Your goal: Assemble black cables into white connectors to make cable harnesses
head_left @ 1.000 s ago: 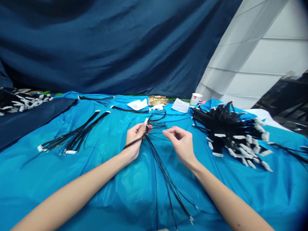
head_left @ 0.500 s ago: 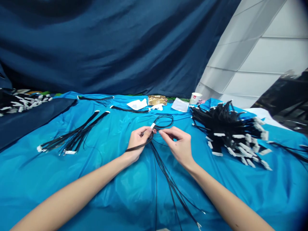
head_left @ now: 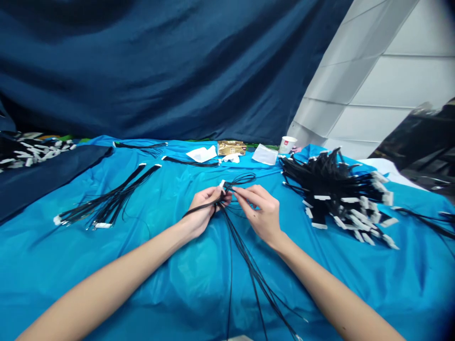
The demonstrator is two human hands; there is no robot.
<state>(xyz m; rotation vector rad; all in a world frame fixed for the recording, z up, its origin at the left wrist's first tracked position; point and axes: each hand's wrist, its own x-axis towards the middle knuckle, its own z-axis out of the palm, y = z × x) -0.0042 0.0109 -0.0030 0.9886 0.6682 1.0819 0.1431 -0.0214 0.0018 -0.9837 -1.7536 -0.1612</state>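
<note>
Above the middle of the blue cloth, my left hand is closed round a black wire harness near its white connector. Part of the harness loops out beyond the fingers, and a strand runs back over the left wrist. Its long wires hang down toward me, with small pale tips at their ends. My right hand is closed in a pinch on thin wires of the same harness, just right of the connector. The fingers hide exactly which strands it grips.
A big pile of black harnesses with white connectors lies to the right. Smaller harness bundles rest at left on the blue cloth. At the back stand a tissue pack, white papers and a paper cup.
The wire loop beyond my fingers has flattened and narrowed. My left hand has turned slightly, tipping the connector, and my right fingers have shifted a little left along the wires.
</note>
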